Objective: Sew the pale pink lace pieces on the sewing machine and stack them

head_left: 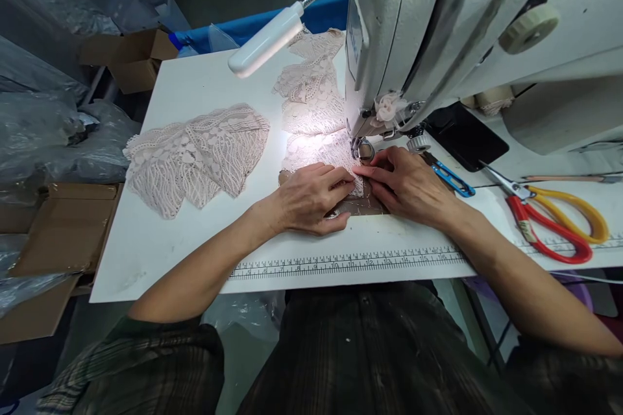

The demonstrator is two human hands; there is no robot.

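Pale pink lace (321, 150) runs under the needle area of a white sewing machine (377, 32), over a brown piece (363, 205). My left hand (316, 199) lies on the lace and brown piece just left of the presser foot (361, 148), its fingers spread slightly. Beside the foot on the right, my right hand (406, 185) touches the edge of the lace with its fingertips, thumb and index finger near each other. More lace (311, 100) stretches behind the foot, and a separate pile of lace pieces (199, 155) rests on the left of the table.
A lit white lamp (266, 40) hangs over the table (146, 259). On the right lie a black phone (467, 136), a blue cutter (452, 178) and red and yellow scissors (549, 214). A ruler strip (350, 264) follows the front edge. Cardboard boxes (68, 227) stand at left.
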